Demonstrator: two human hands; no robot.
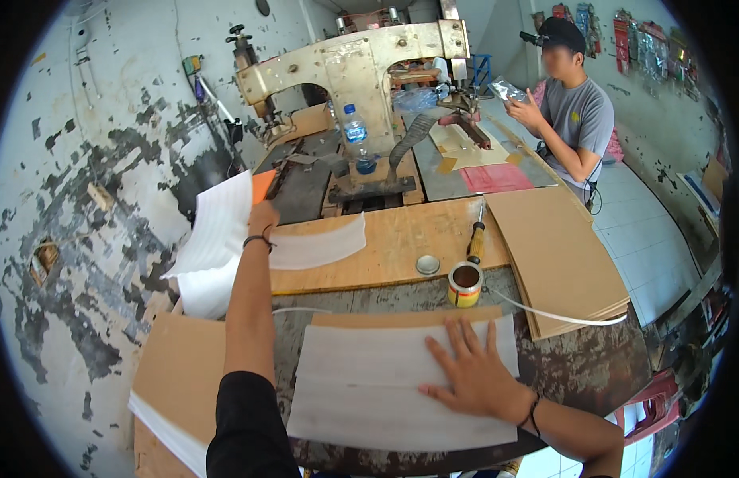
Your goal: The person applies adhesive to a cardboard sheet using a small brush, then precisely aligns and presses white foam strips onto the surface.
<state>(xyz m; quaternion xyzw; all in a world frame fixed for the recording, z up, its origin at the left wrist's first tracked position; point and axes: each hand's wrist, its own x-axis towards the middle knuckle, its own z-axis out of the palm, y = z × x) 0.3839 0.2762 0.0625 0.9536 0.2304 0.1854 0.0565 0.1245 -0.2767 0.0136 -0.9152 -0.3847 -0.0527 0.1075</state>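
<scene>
My left hand (263, 217) is raised over the left of the bench and grips a white sheet (320, 245) that curves off to the right. Beside it a stack of white sheets (214, 231) fans up against the wall. My right hand (475, 373) lies flat, fingers spread, on a large white sheet (369, 390) that rests on a brown board (401, 319) at the near edge of the bench.
A small open tin of glue (465, 284) with its lid (427, 264) and a yellow-handled tool (476, 239) stand mid-bench. Brown boards (557, 255) are stacked at right, more (178, 374) at left. A heavy sewing machine (353, 72) is behind. A person (572, 111) sits at far right.
</scene>
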